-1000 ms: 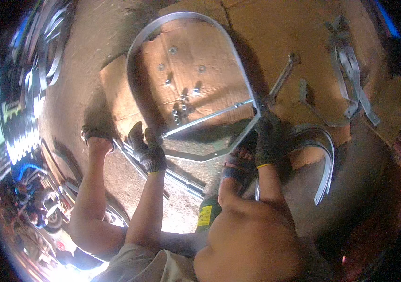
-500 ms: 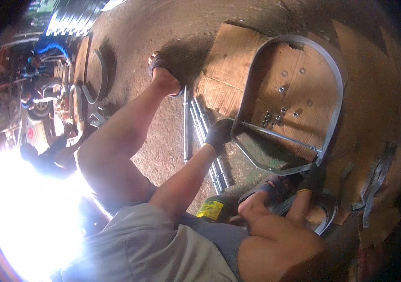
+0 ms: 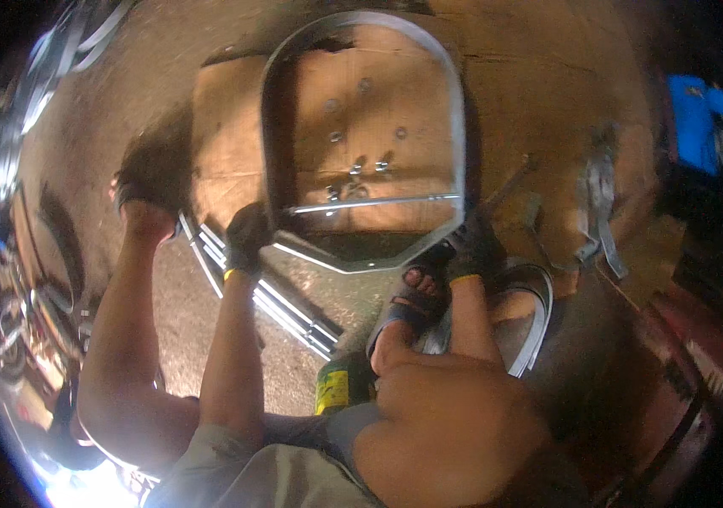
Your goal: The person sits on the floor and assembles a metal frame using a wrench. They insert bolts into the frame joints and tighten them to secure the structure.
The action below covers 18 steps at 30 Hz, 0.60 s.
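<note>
A grey flat-bar metal frame (image 3: 457, 102), arched at the far end and angled at the near end, stands in front of me. A thin metal rod (image 3: 378, 203) spans it from side to side. My left hand (image 3: 249, 241), in a dark glove with a yellow cuff, is closed on the frame's left side by the rod's end. At the near right corner my gloved right hand (image 3: 473, 244) grips the frame; its fingers are dark and partly hidden. Several nuts (image 3: 356, 169) and washers (image 3: 336, 136) lie on the cardboard (image 3: 226, 152) within the frame's outline.
Several shiny rods (image 3: 285, 311) lie on the floor beside my left forearm. A dark container with a yellow label (image 3: 332, 389) stands between my legs. Under my right arm is a curved metal band (image 3: 539, 330). Bent metal strips (image 3: 600, 203) lie at the right, with a blue object (image 3: 690, 118) beyond.
The view has turned, so the frame now appears farther left and more upright, and its rod looks nearly level. Both hands remain at the frame's sides.
</note>
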Motion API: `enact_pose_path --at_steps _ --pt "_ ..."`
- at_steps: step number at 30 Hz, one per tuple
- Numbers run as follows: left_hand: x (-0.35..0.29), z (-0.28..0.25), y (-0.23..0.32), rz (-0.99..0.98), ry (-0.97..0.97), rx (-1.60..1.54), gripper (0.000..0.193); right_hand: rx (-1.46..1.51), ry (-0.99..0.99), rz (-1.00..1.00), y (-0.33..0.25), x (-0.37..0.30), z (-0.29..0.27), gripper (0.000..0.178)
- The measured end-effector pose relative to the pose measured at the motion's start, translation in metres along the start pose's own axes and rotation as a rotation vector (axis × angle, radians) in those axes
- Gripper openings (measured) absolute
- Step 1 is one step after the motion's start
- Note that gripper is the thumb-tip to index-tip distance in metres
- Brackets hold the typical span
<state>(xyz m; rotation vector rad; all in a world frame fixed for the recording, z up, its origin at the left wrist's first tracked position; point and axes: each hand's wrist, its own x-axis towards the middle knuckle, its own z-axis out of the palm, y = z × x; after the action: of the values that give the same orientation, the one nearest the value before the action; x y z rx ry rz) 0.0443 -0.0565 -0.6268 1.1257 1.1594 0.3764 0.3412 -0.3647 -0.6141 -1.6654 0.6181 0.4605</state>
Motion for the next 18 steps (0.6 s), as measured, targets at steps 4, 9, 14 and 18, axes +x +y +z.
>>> enact_pose_path --at_steps 4,9,14,18 --pt "0.003 -0.006 0.000 0.095 -0.131 0.125 0.039 -0.744 -0.235 -0.472 0.006 0.066 -0.025 0.033" --pt "0.003 -0.005 0.023 0.008 -0.158 0.323 0.032 -0.884 -0.466 -0.816 -0.001 0.081 -0.028 0.032" --pt "0.000 0.011 0.027 -0.164 -0.145 0.180 0.020 -0.829 -0.570 -0.515 0.017 0.102 -0.042 0.049" --pt "0.035 -0.052 -0.045 0.227 -0.262 0.876 0.028 -1.060 -0.519 -1.007 0.008 0.096 -0.034 0.037"
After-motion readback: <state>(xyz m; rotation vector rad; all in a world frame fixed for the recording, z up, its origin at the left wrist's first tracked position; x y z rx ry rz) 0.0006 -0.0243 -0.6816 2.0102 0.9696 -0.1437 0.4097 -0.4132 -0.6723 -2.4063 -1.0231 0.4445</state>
